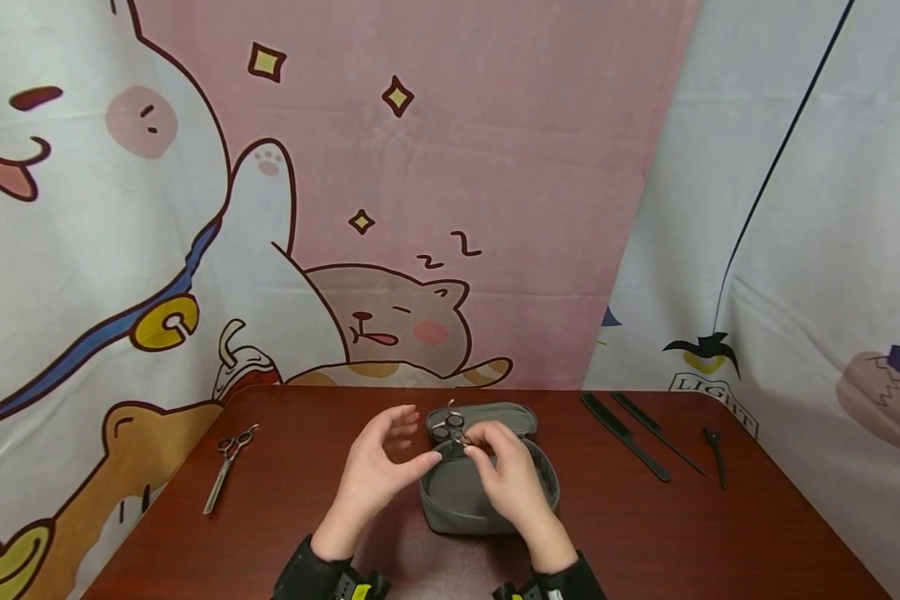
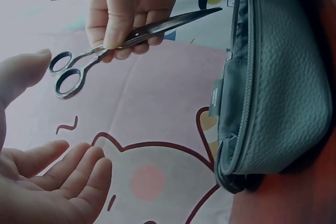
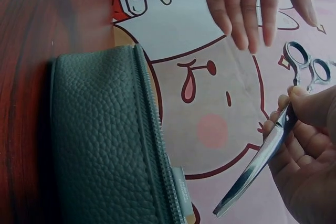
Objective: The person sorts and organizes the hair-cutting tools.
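Above a grey-green zippered case (image 1: 465,518), my right hand (image 1: 512,475) pinches a pair of metal scissors (image 1: 450,425) near the pivot, between thumb and fingers. In the right wrist view the scissors (image 3: 265,153) have their blades together, pointing away from the finger rings. Beside them my left hand (image 1: 378,467) is spread with its fingers apart, holding nothing. The left wrist view has the left hand (image 2: 58,182) near the scissors' rings but not touching them. The case's lid is folded back on the far side, and its zipper is undone.
A second pair of scissors (image 1: 227,467) lies at the table's left. On the right lie a wide black comb (image 1: 626,437), a thin-tailed black comb (image 1: 656,431) and a small dark clip-like tool (image 1: 717,458). A cartoon cloth (image 1: 495,167) hangs behind the reddish-brown table (image 1: 307,500).
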`<action>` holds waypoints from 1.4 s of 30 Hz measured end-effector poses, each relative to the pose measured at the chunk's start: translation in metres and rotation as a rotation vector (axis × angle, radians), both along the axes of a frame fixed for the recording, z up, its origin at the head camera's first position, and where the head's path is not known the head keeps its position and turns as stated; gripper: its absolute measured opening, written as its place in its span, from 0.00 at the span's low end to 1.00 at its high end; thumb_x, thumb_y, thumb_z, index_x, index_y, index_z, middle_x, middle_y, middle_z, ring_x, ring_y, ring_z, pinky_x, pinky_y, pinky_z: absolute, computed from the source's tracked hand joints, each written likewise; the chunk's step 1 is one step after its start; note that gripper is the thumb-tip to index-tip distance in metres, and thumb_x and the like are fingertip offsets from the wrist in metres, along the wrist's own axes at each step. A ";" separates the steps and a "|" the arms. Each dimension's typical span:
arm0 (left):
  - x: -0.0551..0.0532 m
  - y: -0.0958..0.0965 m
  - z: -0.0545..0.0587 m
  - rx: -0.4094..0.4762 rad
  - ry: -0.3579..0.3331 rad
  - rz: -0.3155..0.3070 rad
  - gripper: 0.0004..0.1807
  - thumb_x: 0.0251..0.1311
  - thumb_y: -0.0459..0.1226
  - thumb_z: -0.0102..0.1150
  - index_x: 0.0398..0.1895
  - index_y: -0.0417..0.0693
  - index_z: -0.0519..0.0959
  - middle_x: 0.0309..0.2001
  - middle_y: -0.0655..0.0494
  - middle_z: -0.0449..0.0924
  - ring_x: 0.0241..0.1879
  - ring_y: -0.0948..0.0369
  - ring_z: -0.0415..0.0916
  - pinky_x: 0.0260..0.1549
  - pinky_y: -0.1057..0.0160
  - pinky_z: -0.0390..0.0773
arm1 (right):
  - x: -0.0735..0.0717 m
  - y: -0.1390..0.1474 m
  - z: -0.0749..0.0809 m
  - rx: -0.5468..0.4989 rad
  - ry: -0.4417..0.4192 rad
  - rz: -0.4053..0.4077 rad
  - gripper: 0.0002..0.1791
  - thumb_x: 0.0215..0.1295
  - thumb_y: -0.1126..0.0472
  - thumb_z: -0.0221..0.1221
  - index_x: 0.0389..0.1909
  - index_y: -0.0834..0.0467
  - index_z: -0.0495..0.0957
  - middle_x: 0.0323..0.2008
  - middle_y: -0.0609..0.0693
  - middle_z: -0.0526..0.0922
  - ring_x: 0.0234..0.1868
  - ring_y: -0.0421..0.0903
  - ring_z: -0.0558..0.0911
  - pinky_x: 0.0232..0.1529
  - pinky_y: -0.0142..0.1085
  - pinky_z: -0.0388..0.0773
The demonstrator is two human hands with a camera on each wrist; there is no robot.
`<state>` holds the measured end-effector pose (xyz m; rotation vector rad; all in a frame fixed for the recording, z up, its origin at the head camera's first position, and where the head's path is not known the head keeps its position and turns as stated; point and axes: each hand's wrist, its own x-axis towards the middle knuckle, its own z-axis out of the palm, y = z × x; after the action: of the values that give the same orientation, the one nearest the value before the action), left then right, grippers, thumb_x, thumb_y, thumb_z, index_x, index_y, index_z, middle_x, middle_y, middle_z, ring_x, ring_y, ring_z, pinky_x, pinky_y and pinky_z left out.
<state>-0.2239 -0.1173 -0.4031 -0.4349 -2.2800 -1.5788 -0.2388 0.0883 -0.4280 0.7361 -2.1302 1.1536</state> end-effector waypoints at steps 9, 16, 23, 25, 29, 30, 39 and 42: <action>0.007 0.003 0.006 -0.144 0.108 0.024 0.37 0.45 0.41 0.80 0.61 0.47 0.75 0.54 0.54 0.78 0.50 0.57 0.77 0.48 0.54 0.78 | -0.001 0.000 0.000 0.125 0.066 -0.010 0.16 0.52 0.74 0.69 0.34 0.53 0.77 0.34 0.41 0.77 0.35 0.39 0.73 0.34 0.35 0.73; 0.008 0.005 0.005 -0.164 0.140 -0.001 0.35 0.44 0.37 0.80 0.59 0.46 0.77 0.49 0.58 0.79 0.47 0.60 0.79 0.46 0.58 0.79 | 0.000 0.000 0.000 0.171 0.030 0.043 0.14 0.53 0.72 0.69 0.34 0.52 0.77 0.32 0.39 0.74 0.33 0.37 0.70 0.35 0.36 0.71; 0.009 0.007 0.004 -0.172 0.105 -0.010 0.28 0.49 0.35 0.77 0.56 0.51 0.79 0.46 0.63 0.80 0.44 0.62 0.80 0.44 0.61 0.80 | 0.000 -0.001 -0.001 0.208 0.023 0.075 0.12 0.55 0.70 0.68 0.34 0.53 0.77 0.33 0.41 0.75 0.36 0.38 0.72 0.38 0.38 0.73; 0.009 0.007 0.003 -0.176 0.091 -0.009 0.25 0.50 0.35 0.76 0.54 0.50 0.80 0.45 0.63 0.80 0.43 0.62 0.80 0.42 0.59 0.80 | 0.000 -0.001 -0.001 0.213 0.014 0.089 0.12 0.56 0.70 0.68 0.35 0.53 0.77 0.34 0.41 0.76 0.37 0.39 0.73 0.39 0.39 0.74; 0.010 0.007 0.003 -0.187 0.082 -0.005 0.19 0.53 0.35 0.74 0.49 0.49 0.83 0.41 0.63 0.82 0.39 0.63 0.80 0.39 0.57 0.82 | 0.000 0.000 -0.002 0.234 0.000 0.106 0.12 0.57 0.71 0.67 0.36 0.53 0.77 0.35 0.42 0.77 0.39 0.40 0.74 0.42 0.40 0.75; 0.009 0.007 0.003 -0.188 0.082 -0.006 0.17 0.54 0.36 0.74 0.48 0.50 0.83 0.39 0.63 0.82 0.39 0.64 0.80 0.38 0.57 0.82 | 0.000 0.001 -0.001 0.240 0.002 0.109 0.12 0.58 0.71 0.67 0.36 0.53 0.77 0.35 0.42 0.77 0.39 0.40 0.75 0.42 0.40 0.75; 0.008 0.007 0.002 -0.192 0.098 0.008 0.09 0.55 0.32 0.72 0.36 0.55 0.85 0.31 0.69 0.83 0.29 0.69 0.78 0.29 0.66 0.79 | -0.002 0.004 0.000 0.270 0.002 0.138 0.10 0.59 0.69 0.66 0.35 0.52 0.78 0.36 0.41 0.79 0.40 0.40 0.76 0.45 0.41 0.75; 0.007 0.007 0.002 -0.193 0.111 0.004 0.09 0.55 0.31 0.71 0.35 0.55 0.85 0.30 0.70 0.82 0.28 0.69 0.77 0.28 0.66 0.78 | -0.002 0.004 0.000 0.274 0.001 0.147 0.10 0.59 0.69 0.67 0.35 0.52 0.78 0.36 0.41 0.79 0.40 0.40 0.76 0.45 0.40 0.75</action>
<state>-0.2169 -0.1102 -0.4014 -0.5515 -2.3547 -1.3030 -0.2411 0.0926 -0.4276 1.0307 -2.2913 0.9416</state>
